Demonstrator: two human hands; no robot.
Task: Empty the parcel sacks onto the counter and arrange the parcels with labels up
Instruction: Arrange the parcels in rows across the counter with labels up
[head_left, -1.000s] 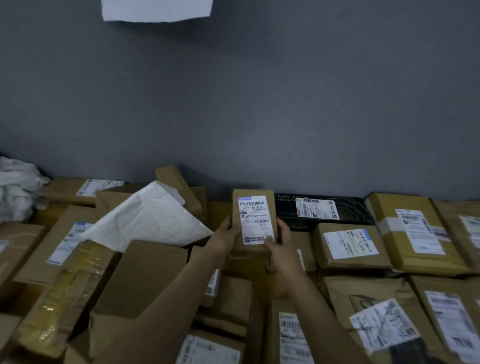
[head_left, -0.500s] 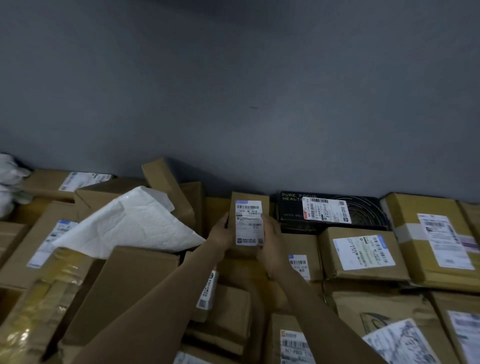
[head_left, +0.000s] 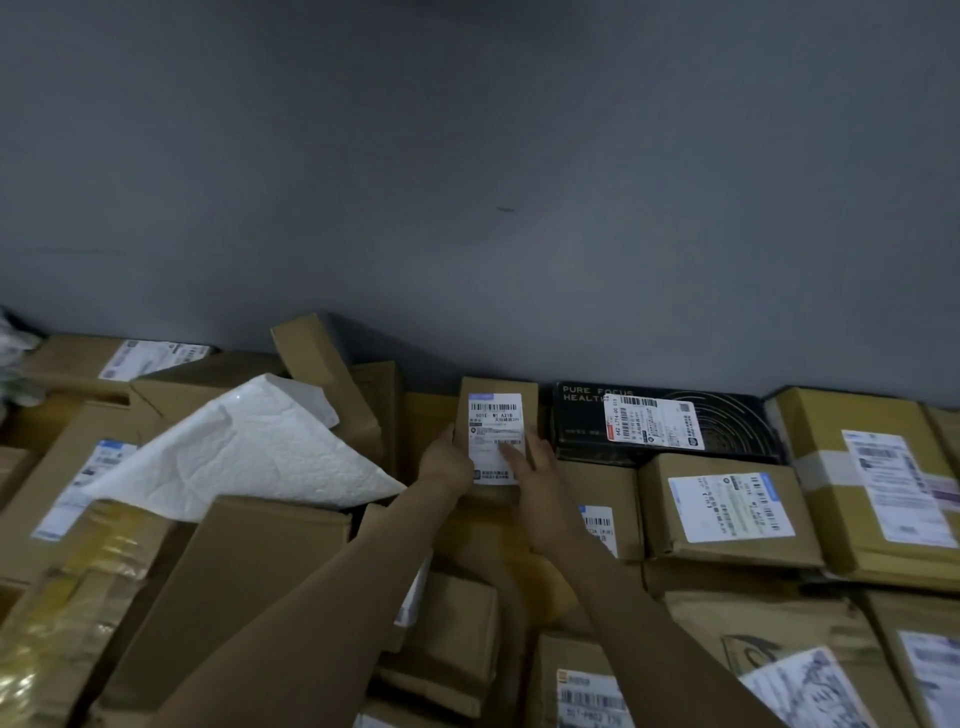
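Observation:
A small brown cardboard parcel (head_left: 497, 395) with a white barcode label facing up sits near the grey wall, among other parcels. My left hand (head_left: 445, 462) grips its left edge. On the right side, my right hand (head_left: 540, 480) holds it with fingers resting across the lower part of the label. Just to its right lies a black box (head_left: 727, 426) with a white label up. Brown parcels (head_left: 727, 506) with labels up fill the right side. No sack is in view.
A white padded mailer (head_left: 249, 452) lies tilted on the boxes at the left. A plain brown box (head_left: 244, 582) with no label showing sits below it. A box (head_left: 317, 358) leans against the grey wall (head_left: 467, 182). Parcels cover the whole surface.
Both hands have carried the small parcel away from me towards the wall and lowered it beside the black box. My right fingers have slid onto the label.

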